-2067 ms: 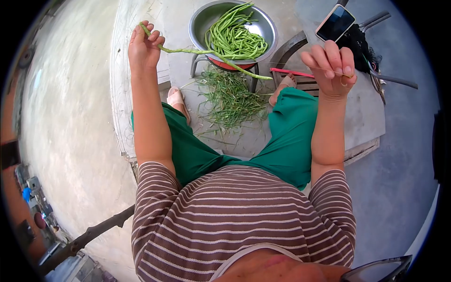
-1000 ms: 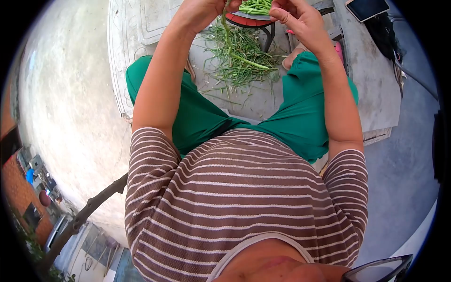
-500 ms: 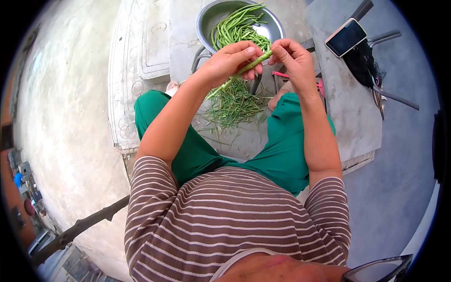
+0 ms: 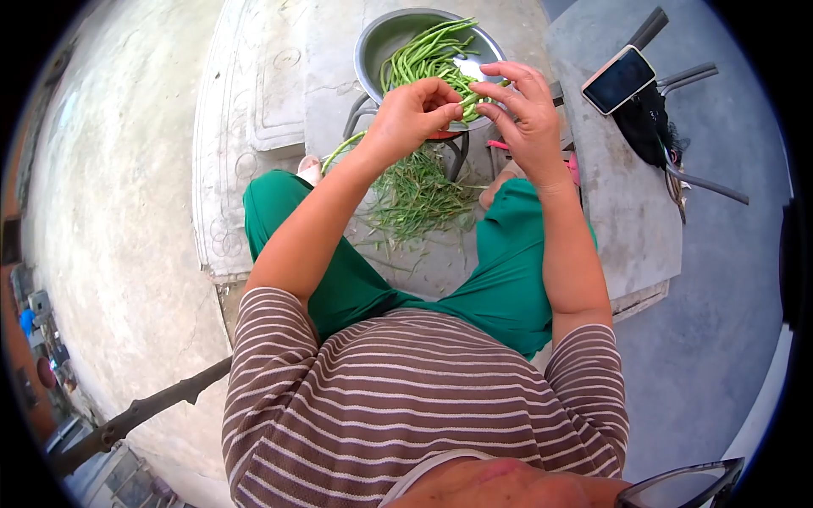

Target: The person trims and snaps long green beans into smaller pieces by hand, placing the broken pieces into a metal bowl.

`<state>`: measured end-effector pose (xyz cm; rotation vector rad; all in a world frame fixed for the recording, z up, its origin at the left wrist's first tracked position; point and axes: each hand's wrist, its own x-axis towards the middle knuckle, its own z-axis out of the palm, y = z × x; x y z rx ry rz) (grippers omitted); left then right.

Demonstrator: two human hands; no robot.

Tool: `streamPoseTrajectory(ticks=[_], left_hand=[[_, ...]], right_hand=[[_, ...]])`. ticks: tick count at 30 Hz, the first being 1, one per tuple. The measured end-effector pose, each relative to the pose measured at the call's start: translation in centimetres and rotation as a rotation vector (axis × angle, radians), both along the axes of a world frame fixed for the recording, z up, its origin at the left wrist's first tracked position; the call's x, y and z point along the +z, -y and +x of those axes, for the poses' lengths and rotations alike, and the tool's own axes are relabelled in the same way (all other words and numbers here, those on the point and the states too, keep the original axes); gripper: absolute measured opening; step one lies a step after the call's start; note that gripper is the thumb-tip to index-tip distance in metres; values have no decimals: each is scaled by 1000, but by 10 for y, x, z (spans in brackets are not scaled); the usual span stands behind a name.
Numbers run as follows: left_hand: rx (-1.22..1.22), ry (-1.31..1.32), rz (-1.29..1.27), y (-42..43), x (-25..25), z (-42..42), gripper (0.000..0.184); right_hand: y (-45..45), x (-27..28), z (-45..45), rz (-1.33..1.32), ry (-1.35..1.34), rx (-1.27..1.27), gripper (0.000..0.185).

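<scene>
My left hand [image 4: 411,118] is closed in a pinch around a long green bean [image 4: 343,151], whose thin tail sticks out to the left past my wrist. My right hand [image 4: 527,118] is close beside it, thumb and fingertips around the bean's other end, the upper fingers raised. Just beyond both hands sits a metal basin [image 4: 367,59] with many long green beans [image 4: 423,55] in it. Below the hands, a heap of green trimmings [image 4: 419,199] lies on the ground between my feet.
The basin rests on a small stool [image 4: 457,157] with dark metal legs. To the right, a phone [image 4: 620,80] leans by a black cloth bag [image 4: 641,127] and grey metal tubes [image 4: 690,74]. A rough branch [image 4: 144,411] lies at the lower left. Stone slabs [image 4: 627,220] cover the ground.
My left hand has moved slightly left and down along the bean, and the bean's tail now points further left. My right hand's fingers have lifted and spread a little.
</scene>
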<state>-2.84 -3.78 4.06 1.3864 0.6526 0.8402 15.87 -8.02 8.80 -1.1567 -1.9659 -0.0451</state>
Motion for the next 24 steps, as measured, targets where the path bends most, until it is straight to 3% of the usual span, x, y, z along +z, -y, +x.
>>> streamPoseTrajectory(ticks=[1,4,10,12,14,17,18,20,22,24], left_hand=[[0,4,5,1,2,0,18],[20,6,0,0,5,0,17],[50,174,-85,-11,-1,2,15],[54,200,-73,-16,-2,2,15],[69,413,-155,-18,-8,6,14],[83,516,-207,-20,-6,12,14],[86,572,-246,-21,-4,13,14],[78,528,-269,-24,-1,13,15],[71,480,-298,-25,-4,13,16],[76,474,-371,-28,-10,17,14]], right_hand=[[-2,0,-1,133,220,3,15],[-6,-4,-6,150,293,-30,15],[-22,-5,-11,82,241,-22,6],[-30,-6,-14,-46,88,1,7],[-34,-5,-18,-36,50,26,7],[-37,-6,-24,-475,-503,93,5],[-40,-9,-23,-477,-504,95,5],[-47,-20,-23,-514,-847,235,7],[-48,-8,-27,-492,-950,273,7],[-56,2,-21,-242,-1117,321,7]])
